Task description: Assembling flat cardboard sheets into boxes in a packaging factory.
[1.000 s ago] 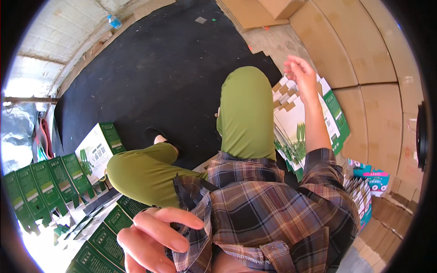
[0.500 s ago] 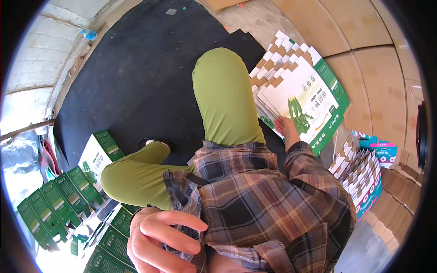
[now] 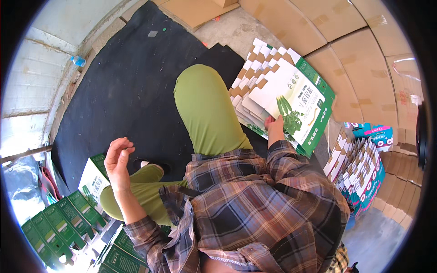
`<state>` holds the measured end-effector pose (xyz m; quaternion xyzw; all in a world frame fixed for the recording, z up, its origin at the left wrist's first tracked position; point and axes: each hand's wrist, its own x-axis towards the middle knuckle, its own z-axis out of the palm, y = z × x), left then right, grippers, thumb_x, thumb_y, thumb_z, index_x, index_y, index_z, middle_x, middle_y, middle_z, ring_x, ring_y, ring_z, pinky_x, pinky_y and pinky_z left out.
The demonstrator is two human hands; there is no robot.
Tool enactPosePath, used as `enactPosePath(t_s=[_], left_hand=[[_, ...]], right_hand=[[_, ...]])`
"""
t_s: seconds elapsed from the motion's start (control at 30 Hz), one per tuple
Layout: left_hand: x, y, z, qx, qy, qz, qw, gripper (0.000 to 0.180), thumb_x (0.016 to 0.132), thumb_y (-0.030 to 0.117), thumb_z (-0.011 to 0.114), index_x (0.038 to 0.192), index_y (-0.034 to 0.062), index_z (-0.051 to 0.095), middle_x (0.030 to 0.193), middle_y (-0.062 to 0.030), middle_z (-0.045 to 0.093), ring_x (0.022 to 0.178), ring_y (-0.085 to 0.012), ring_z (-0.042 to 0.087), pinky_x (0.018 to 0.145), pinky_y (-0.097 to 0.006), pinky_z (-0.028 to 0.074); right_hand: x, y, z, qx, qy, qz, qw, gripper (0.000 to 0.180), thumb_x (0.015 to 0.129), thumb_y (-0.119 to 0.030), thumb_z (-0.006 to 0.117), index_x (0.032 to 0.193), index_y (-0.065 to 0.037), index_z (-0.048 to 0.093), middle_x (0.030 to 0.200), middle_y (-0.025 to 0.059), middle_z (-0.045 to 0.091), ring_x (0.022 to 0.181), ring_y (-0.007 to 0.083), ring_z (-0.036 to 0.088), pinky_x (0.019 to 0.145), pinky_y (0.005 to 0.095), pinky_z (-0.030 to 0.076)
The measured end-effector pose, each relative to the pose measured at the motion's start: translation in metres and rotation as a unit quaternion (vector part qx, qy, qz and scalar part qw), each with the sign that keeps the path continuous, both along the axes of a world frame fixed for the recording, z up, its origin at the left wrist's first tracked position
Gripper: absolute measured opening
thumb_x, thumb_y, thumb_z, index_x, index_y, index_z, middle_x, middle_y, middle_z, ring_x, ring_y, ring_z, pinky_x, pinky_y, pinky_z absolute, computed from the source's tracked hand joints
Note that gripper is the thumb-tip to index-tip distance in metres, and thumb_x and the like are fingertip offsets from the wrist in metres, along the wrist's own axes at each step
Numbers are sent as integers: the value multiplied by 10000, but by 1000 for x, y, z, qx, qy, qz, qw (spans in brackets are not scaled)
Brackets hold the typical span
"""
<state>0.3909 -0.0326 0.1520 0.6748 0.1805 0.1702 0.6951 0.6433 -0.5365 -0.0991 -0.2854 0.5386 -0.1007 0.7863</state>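
Note:
My right hand (image 3: 274, 126) is at the near-left edge of a stack of flattened white and green cartons (image 3: 298, 98) with a green vegetable picture. Its fingers are closed over the edge of the top carton, with the fingertips partly tucked out of sight. My left hand (image 3: 119, 160) is raised above my bent left leg, empty, its fingers loosely curled and the thumb apart. Below it a white and green carton (image 3: 91, 182) leans at the left, beside a row of standing green cartons (image 3: 59, 227).
Large brown cardboard boxes (image 3: 359, 77) form a wall on the right. Teal and pink flattened cartons (image 3: 359, 168) stand at the lower right. A black mat (image 3: 123, 86) covers the floor ahead. A blue-capped plastic bottle (image 3: 78, 61) lies by the left wall.
My left hand has moved forward and up from near my lap to above my left leg. My right hand stays at the carton's edge. The whole view has shifted a little.

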Motion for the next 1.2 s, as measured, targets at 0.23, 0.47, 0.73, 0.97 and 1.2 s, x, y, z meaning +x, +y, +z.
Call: enactPosePath(t_s=[0.23, 0.47, 0.73, 0.97, 1.2], left_hand=[[-10, 38, -36, -78, 47, 86, 992, 270, 948, 92, 534, 1203, 13, 580, 1064, -63, 623, 961, -155, 602, 813, -308, 517], [-2, 51, -47, -100, 109, 150, 977, 267, 934, 133, 585, 1189, 58, 608, 1010, -40, 624, 885, -118, 601, 744, -254, 518], [-8, 59, -34, -59, 153, 180, 970, 333, 914, 139, 600, 1243, 85, 580, 1060, -27, 598, 909, -124, 591, 731, -256, 509], [-44, 84, -21, -109, -1, 345, 932, 558, 956, 276, 562, 1445, 133, 333, 1355, -90, 440, 1183, -215, 481, 870, -369, 478], [-110, 135, -39, -115, -354, 300, 878, 574, 927, 410, 533, 1375, 76, 399, 1307, -128, 520, 1191, -285, 509, 1047, -474, 392]], right_hand=[[53, 23, 88, -94, -121, 1, 988, 256, 905, -239, 617, 1057, -43, 554, 923, 104, 608, 774, 201, 599, 605, 282, 507], [62, 120, 201, -99, -194, 101, 971, 259, 874, -162, 633, 1078, -31, 540, 918, 117, 628, 769, 239, 625, 604, 306, 484], [47, 176, 280, -2, -320, 449, 834, 168, 861, -180, 615, 979, -59, 601, 826, 69, 662, 701, 172, 622, 582, 319, 486], [58, 243, 323, 133, -277, 628, 715, 326, 847, -189, 550, 1075, 37, 606, 977, 164, 679, 834, 263, 673, 790, 374, 549], [102, 318, 287, 100, -126, 774, 613, 295, 837, -254, 574, 974, -5, 655, 916, 124, 700, 717, 232, 668, 670, 345, 539]])
